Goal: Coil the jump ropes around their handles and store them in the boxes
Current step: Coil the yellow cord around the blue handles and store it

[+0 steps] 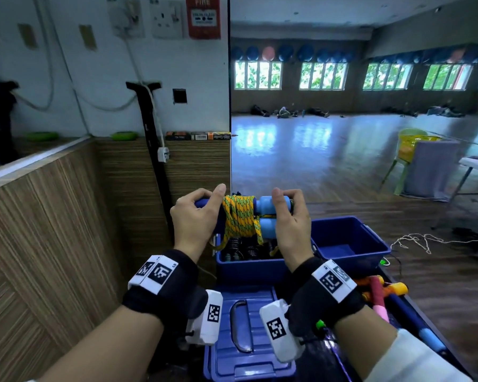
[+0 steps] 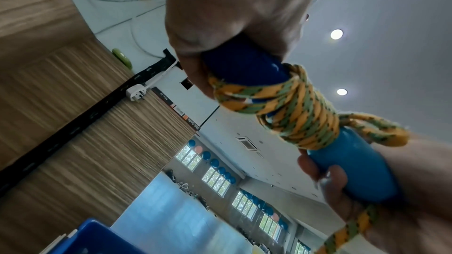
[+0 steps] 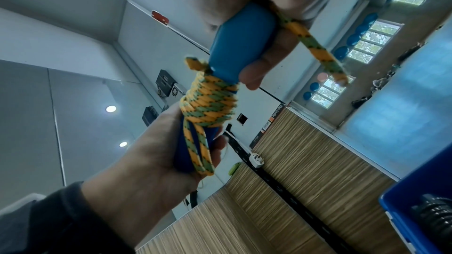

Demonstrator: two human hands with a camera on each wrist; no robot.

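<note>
A yellow-and-green braided jump rope (image 1: 239, 216) is wound round the middle of its two blue handles (image 1: 268, 213), held level above a blue box (image 1: 249, 267). My left hand (image 1: 196, 216) grips the dark-blue ends of the handles (image 2: 242, 67), thumb against the coil (image 2: 298, 115). My right hand (image 1: 289, 219) grips the light-blue ends (image 3: 242, 43) and pinches a loose rope end (image 3: 315, 49). A short loop (image 3: 198, 152) runs under my left palm. The box under the bundle holds dark coiled ropes (image 1: 246, 250).
A second blue box (image 1: 351, 244) stands to the right with its floor bare. A blue lid with a metal handle (image 1: 243, 326) lies below my wrists. Other ropes with orange, pink and blue handles (image 1: 384, 296) lie at right. A wooden panelled wall (image 1: 66, 216) stands left.
</note>
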